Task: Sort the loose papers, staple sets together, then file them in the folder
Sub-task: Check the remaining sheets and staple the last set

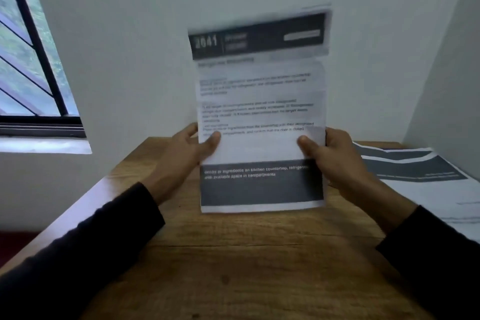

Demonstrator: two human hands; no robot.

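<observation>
Paper (261, 112) upright between both hands

Two hands, the left hand (191, 149) and the right hand (333, 156), held one upright set of papers (261, 112). One wooden table (246, 262) stood below. A few more sheets (426, 182) lay there; their exact number could not be told. One window (31, 60) showed.

Wooden table (233, 267), printed sheets (428, 189) at right
</observation>
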